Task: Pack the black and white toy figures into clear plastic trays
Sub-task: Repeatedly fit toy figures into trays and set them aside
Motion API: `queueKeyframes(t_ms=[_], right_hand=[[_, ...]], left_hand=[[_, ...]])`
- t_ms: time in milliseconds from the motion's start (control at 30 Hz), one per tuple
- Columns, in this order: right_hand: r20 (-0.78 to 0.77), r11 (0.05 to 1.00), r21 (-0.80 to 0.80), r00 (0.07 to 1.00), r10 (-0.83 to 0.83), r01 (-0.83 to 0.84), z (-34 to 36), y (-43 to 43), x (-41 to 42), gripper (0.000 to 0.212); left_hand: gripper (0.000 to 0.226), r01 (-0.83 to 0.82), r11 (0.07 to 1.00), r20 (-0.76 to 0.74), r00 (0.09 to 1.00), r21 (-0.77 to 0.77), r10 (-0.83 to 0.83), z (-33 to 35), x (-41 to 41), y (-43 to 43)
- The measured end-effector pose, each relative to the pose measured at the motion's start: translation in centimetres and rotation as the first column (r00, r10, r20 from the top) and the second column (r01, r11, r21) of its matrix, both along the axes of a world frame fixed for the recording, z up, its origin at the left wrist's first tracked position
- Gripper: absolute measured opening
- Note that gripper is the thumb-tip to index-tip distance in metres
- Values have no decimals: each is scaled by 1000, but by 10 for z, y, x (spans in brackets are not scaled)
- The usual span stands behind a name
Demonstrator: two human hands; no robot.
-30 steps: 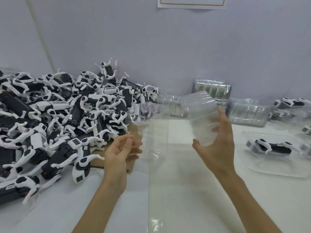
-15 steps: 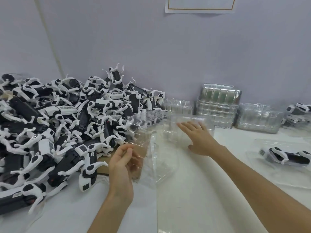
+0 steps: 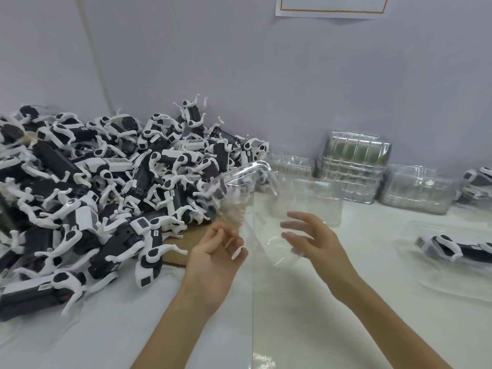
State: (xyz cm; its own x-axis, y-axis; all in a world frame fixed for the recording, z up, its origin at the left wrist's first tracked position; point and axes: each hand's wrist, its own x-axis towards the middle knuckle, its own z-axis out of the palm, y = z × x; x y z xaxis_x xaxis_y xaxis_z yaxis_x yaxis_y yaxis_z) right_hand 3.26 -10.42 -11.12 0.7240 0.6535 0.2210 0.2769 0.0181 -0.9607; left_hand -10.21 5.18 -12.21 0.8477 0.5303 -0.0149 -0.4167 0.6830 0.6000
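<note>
I am looking down over a white table (image 3: 292, 328) where a clear plastic tray (image 3: 266, 187) is raised and tilted between two bare hands, its far corner just beside a large heap of black and white toy figures (image 3: 111, 187) that fills the left side. The left hand (image 3: 213, 254) sits at the tray's near edge with fingers loosely curled towards the thumb. The plastic is see-through and smeared by motion, so I cannot tell whether it actually pinches the edge. The right hand (image 3: 314, 241) has its fingers spread apart and straight at the tray's near face, clamped on nothing. No figure is in this tray yet. One packed figure (image 3: 450, 246) lies in its tray at far right, and stacks of empty trays (image 3: 351, 166) stand against the wall. My chief worry is the hold: with one hand open and the other uncertain, the light tray could slip or flip. Its raised corner is close enough to the heap to catch a thin white leg and drag figures off the cardboard (image 3: 175, 251) beneath them. The thin plastic may also buckle if squeezed, and the tray could be hard to set down flat because its cavity is hard to see.
</note>
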Motion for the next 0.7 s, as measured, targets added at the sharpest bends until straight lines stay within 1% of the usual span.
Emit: queueKeyframes(t_ms=[67, 100, 133, 200, 233, 267, 333, 400, 433, 500, 567, 600, 667, 700], right_hand=[[-10, 988, 85, 991, -131, 132, 1, -10, 4, 28], [-17, 978, 113, 984, -177, 178, 4, -17, 9, 27], [-23, 970, 128, 979, -205, 206, 8, -24, 15, 27], [-33, 974, 112, 980, -197, 199, 15, -43, 31, 29], [-37, 982, 76, 985, -169, 171, 17, -52, 39, 31], [-42, 992, 16, 991, -125, 126, 19, -61, 46, 33], [-63, 986, -167, 998, -18, 7, 18, -75, 55, 36], [-89, 924, -370, 994, 70, -98, 14, -79, 59, 35], [-96, 893, -433, 992, 87, -121, 11, -80, 59, 35], [-76, 874, -471, 993, 95, -119, 9, -77, 58, 37], [8, 885, -462, 998, 68, -56, 11, -72, 55, 41], [85, 898, -440, 996, 30, 11, 14, -68, 52, 42], [276, 933, -318, 958, -82, 171, 30, -52, 41, 40], [357, 950, -241, 928, -106, 201, 42, -41, 33, 36]], left_hand=[[9, 22, 994, -38, 999, 111, -18, -1, 0, -1], [17, 15, 984, -63, 998, 176, -3, 0, -1, -1], [26, -4, 972, -83, 996, 234, 24, 1, -1, -2], [38, -65, 950, -95, 991, 307, 99, 3, -1, -1], [37, -100, 945, -100, 985, 312, 138, 4, -1, 0], [31, -132, 945, -114, 978, 301, 173, 5, -2, 2], [18, -159, 962, -163, 967, 223, 198, 6, -2, 5], [21, -133, 983, -232, 960, 125, 159, 4, -2, 5], [23, -121, 988, -262, 955, 98, 143, 2, -1, 4], [24, -90, 992, -332, 936, 93, 116, -1, 1, 3], [23, -58, 991, -389, 916, 121, 101, -6, 3, 3], [23, -46, 989, -400, 911, 138, 98, -8, 3, 2], [22, -26, 981, -404, 909, 194, 104, -12, 4, 2], [21, -26, 972, -413, 902, 234, 123, -13, 4, 2]])
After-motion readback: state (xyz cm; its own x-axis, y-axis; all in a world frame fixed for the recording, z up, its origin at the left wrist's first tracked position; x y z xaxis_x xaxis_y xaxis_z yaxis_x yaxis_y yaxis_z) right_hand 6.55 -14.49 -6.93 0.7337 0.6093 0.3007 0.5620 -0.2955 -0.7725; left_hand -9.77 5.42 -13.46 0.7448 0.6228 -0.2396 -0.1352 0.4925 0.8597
